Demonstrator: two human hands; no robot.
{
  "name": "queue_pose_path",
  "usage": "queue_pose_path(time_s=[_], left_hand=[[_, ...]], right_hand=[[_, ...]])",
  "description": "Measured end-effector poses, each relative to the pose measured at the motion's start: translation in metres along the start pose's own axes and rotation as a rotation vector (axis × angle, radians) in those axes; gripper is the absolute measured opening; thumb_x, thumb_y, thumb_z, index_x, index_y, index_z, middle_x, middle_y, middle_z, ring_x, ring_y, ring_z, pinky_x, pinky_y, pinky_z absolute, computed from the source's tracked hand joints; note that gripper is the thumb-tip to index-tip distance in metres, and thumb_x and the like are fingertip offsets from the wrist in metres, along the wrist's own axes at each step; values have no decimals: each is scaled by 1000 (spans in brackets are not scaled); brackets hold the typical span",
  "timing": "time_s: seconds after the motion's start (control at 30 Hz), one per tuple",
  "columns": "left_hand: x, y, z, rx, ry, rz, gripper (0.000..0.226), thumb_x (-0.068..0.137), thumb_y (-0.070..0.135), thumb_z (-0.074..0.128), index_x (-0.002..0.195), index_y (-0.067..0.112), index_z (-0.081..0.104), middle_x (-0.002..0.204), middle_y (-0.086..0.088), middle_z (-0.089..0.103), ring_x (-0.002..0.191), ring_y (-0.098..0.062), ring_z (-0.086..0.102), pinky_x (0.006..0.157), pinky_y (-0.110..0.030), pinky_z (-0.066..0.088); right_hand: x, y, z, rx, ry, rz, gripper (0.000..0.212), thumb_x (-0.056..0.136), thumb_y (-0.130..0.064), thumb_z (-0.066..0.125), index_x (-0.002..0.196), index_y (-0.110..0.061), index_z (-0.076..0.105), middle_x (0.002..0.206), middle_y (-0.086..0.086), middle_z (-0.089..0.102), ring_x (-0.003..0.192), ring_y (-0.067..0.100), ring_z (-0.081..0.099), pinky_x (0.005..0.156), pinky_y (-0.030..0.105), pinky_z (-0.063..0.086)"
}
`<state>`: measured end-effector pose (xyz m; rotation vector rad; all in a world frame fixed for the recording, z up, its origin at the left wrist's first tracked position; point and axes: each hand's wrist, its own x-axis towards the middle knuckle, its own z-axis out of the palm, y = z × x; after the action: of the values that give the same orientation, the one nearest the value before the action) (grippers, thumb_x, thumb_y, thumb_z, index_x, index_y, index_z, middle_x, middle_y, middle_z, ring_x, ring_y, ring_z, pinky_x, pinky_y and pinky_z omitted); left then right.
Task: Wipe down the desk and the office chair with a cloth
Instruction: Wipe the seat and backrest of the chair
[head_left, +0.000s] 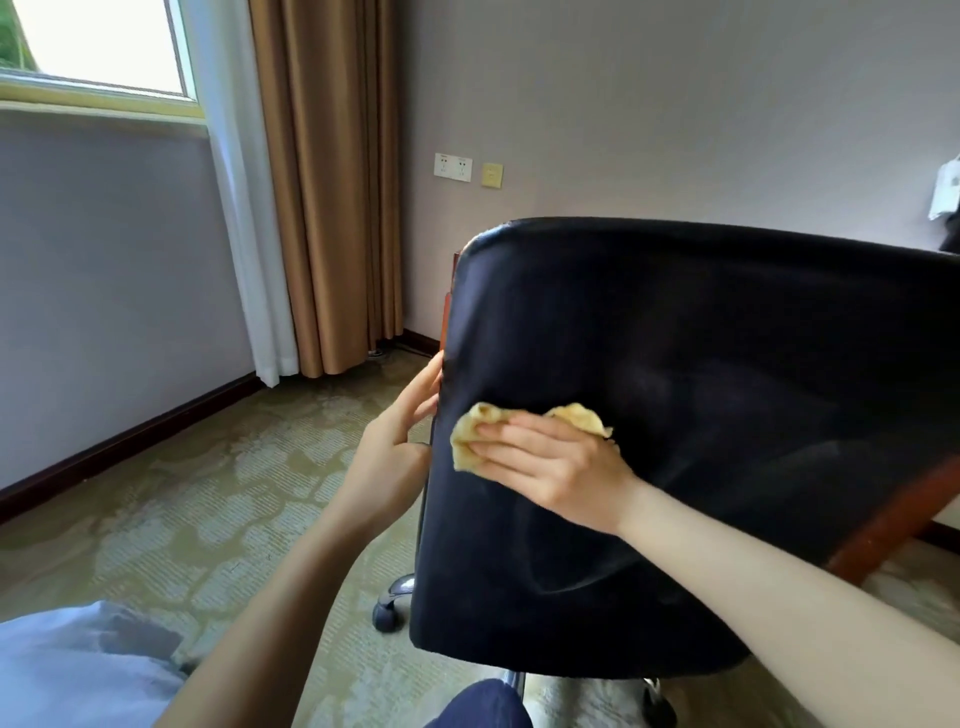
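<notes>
Cloth pressed on the chair's back

Right hand (550, 462) lies flat on the yellow cloth (467, 441), fingers (511, 434) straight and close together, pressing it to the black chair (701, 338) low on the left of its back; left hand (397, 436) holds the back's left edge just beside the cloth, fingers close together, tips hidden behind the edge; a castor (387, 616) stands on the patterned carpet (208, 493) below; farther off, a tan curtain (327, 182) hangs in the corner, sockets (453, 167) sit on the wall, and a window (98, 41) is at upper left.
</notes>
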<state>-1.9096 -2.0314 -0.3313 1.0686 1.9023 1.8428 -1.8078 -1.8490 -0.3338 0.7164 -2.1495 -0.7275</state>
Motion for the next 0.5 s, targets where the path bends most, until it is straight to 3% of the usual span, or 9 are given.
queue_pose_path(time_s=[0.1,0.23,0.4,0.5], left_hand=[[-1,-1,-2,22,-14,-33,101,69,-28,30,140,43,33,131,30,44,118,19,38,68,1,40],[-1,2,-4,-2,-44,-65,99,72,-26,33,128,55,33,127,32,43,109,27,37,66,4,38],[0,-3,-1,-52,-55,-81,99,70,-26,32,130,53,34,126,39,44,123,12,40,72,0,42],[1,-6,-2,-84,-43,-82,98,71,-27,32,146,35,25,147,16,36,132,-1,34,81,0,40]], right_hand=[[-30,-8,3,7,-159,-121,30,90,-4,56,114,-17,69,123,-3,63,118,11,56,97,28,47],[-53,2,-13,-41,-269,-246,34,93,-3,44,111,-16,71,123,-2,64,120,13,55,104,30,42],[-40,26,-42,-4,-135,-74,26,92,1,55,111,-9,70,121,5,64,118,17,57,98,34,48],[-7,41,-55,-64,27,19,23,90,1,60,109,-7,70,120,8,64,116,19,58,98,36,48]])
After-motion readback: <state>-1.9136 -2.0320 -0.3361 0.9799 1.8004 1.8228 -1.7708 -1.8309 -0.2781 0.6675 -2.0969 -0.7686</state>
